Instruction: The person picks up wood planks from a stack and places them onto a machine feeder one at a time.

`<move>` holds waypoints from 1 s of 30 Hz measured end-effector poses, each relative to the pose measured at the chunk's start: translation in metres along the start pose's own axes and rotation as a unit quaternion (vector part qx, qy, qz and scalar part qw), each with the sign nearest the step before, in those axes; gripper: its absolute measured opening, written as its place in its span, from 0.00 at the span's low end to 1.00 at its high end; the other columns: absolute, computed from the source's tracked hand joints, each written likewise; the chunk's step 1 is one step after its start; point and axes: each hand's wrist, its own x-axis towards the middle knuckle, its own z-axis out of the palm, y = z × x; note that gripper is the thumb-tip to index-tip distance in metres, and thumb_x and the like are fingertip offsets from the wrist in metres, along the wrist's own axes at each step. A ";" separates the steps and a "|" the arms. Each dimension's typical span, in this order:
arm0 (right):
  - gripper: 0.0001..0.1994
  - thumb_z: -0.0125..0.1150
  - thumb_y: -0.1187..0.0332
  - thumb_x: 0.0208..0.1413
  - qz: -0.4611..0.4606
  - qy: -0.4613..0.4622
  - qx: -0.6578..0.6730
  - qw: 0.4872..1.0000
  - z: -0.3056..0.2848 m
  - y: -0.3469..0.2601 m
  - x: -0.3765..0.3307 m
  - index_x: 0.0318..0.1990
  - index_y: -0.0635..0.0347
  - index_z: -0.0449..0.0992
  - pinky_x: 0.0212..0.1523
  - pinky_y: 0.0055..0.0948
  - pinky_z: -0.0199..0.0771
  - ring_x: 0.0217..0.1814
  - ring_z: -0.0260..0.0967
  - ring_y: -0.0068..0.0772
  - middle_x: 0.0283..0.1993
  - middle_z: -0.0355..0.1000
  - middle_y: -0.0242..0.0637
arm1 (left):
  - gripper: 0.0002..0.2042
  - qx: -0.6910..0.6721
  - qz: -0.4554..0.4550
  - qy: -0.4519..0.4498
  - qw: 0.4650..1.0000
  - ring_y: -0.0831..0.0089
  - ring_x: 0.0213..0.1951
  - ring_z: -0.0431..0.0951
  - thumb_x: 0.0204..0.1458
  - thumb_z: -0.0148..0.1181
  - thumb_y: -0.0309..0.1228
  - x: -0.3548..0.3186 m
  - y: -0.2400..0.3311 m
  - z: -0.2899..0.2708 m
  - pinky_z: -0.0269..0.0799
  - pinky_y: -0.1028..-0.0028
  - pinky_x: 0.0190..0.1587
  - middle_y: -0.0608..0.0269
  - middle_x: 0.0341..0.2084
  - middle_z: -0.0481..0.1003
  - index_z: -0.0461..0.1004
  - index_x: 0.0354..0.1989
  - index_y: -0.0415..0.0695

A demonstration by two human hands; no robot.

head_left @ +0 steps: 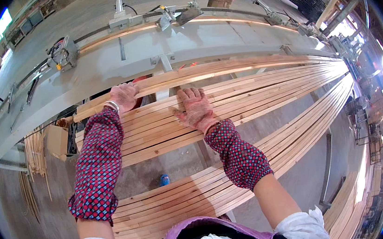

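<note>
Long, pale wooden strips run from left to right in front of me. My left hand (pixel 125 96), in a pinkish work glove, has its fingers closed round the left part of the farthest strips (pixel 223 69), which lie apart from the others along the machine's edge. Its fingertips are partly hidden. My right hand (pixel 195 107), gloved alike, rests palm down with fingers stretched on the middle group of strips (pixel 155 131). Closer to my body lies another group of strips (pixel 163 206), touched by neither hand. Checked sleeve covers wrap both forearms.
Beyond the strips stands a long grey machine bed (pixel 220 37) with a motor unit (pixel 62 53) and a metal clamp head (pixel 167 18). At left are a cardboard box (pixel 57 139) and thin sticks (pixel 35 152). A blue shoe (pixel 164 180) shows between the groups.
</note>
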 end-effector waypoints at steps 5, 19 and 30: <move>0.40 0.66 0.40 0.51 -0.001 0.030 -0.033 0.999 0.012 0.009 -0.004 0.65 0.60 0.71 0.74 0.54 0.57 0.71 0.63 0.48 0.64 0.70 0.44 | 0.17 -0.085 0.091 0.046 0.991 0.53 0.54 0.81 0.51 0.63 0.43 0.005 -0.019 -0.002 0.78 0.57 0.52 0.55 0.55 0.79 0.82 0.46 0.49; 0.43 0.66 0.40 0.49 -0.005 0.086 0.012 0.996 0.016 0.013 -0.013 0.65 0.64 0.71 0.71 0.51 0.56 0.71 0.62 0.50 0.62 0.70 0.45 | 0.52 -0.332 -0.081 -0.115 0.933 0.57 0.67 0.72 0.50 0.71 0.53 0.037 -0.025 0.037 0.68 0.67 0.67 0.42 0.65 0.71 0.52 0.76 0.35; 0.40 0.65 0.42 0.52 -0.013 0.089 0.019 0.996 0.013 0.006 -0.010 0.64 0.65 0.70 0.73 0.53 0.57 0.69 0.64 0.52 0.60 0.71 0.45 | 0.23 -0.234 -0.033 0.066 0.969 0.54 0.53 0.79 0.43 0.74 0.42 -0.020 0.007 -0.002 0.75 0.58 0.56 0.54 0.44 0.80 0.81 0.49 0.49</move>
